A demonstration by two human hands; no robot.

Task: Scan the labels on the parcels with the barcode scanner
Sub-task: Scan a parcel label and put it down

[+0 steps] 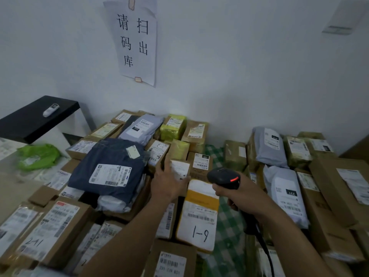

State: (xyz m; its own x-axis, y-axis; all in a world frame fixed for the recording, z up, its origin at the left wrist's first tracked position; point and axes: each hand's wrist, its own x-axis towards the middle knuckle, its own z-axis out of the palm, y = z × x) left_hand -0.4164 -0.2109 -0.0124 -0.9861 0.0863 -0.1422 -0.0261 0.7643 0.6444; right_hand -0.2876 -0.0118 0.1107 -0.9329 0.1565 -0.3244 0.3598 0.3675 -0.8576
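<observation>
Scanner (222, 175), black with a red light glowing on its head, hangs just above the top right corner of the yellow-and-white parcel (197, 216) marked 1-9. The right hand (235, 194) has its fingers clenched round the handle. Just above that parcel's top left corner, the left hand (167, 182) grips a small box (179, 168) with a white label. Left of the parcel lies a denim bundle (107, 156). Right of it is a grey bag (285, 196).

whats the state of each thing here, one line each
scanner: held in right hand, red light on
small box: gripped by left hand, label showing
jeans parcel: lying flat, label up
remote: lying on black table
sign: taped to wall
</observation>
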